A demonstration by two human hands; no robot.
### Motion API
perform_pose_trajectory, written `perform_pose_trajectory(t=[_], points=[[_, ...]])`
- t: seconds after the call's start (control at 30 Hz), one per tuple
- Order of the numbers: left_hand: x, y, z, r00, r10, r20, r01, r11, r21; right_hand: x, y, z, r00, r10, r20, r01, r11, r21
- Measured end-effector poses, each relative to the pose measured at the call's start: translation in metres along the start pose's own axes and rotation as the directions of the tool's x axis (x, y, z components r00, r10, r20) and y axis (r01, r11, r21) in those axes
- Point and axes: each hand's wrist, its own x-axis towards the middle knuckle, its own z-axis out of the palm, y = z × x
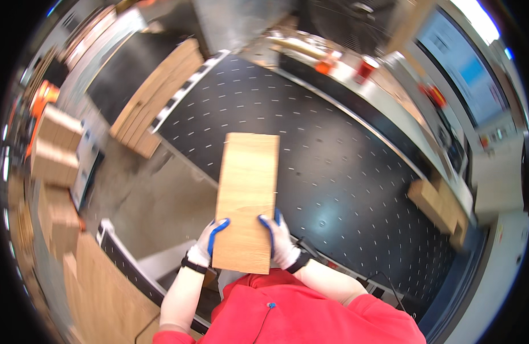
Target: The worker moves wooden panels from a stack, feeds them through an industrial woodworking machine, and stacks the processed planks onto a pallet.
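Note:
A rectangular wood-grain board (246, 192) is held lengthwise in front of my body, its far end over the edge of a black table. My left hand (211, 239), in a white glove with blue on the fingers, grips the board's left long edge near the close end. On the opposite edge my right hand (277, 236), gloved the same way, is closed with its thumb on the top face. Fingers beneath the board are hidden. Both wrists carry black bands.
The black table (333, 155) with small white marks spreads ahead and right. Wooden blocks (433, 204) sit at its right end. Stacked boards (161, 94) lie at the far left, more panels (104, 286) at near left. A red cup (366, 69) stands on the back ledge, below a screen (462, 66).

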Motion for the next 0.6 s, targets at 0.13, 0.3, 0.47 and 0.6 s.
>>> perform_pose_trajectory(t=[0.13,0.3,0.47,0.6], points=[[-0.027,0.042,0.001,0.997,0.077,-0.029,-0.076,0.997,0.017,0.012,-0.001,0.046,0.965,0.257,0.055,-0.261,0.959,0.111],[-0.017,0.078,-0.067,0.939,0.334,0.078,-0.333,0.942,-0.026,0.048,0.016,0.121,0.980,0.123,0.154,-0.101,0.985,-0.142],[-0.052,0.153,-0.142,0.821,0.571,0.018,-0.571,0.820,0.030,0.117,0.053,0.231,0.913,0.002,0.409,0.192,0.881,-0.433],[-0.086,0.226,-0.199,0.593,0.799,-0.100,-0.751,0.594,0.287,0.158,0.089,0.334,0.858,0.023,0.513,0.247,0.858,-0.451]])
